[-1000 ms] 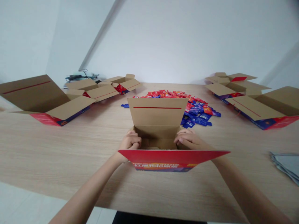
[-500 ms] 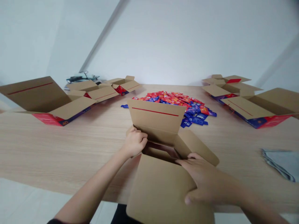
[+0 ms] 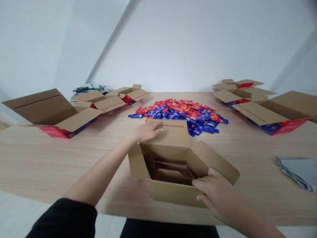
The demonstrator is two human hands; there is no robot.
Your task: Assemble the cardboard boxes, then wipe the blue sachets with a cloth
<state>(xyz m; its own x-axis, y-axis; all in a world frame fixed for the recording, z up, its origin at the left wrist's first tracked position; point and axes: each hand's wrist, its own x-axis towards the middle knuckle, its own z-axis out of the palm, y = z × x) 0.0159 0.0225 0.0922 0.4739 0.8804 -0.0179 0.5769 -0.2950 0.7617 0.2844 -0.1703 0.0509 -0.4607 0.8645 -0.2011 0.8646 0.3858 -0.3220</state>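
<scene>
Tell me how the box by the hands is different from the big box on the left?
The near box stands upright with its top open; the left box lies low with one flap raised. The left hand presses the near box's far flap and the right hand touches its front; nobody touches the left box. Both are brown cardboard.

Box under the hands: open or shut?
Open. All four flaps of the box are spread outward; left hand presses the far flap, right hand rests on the near rim.
</scene>
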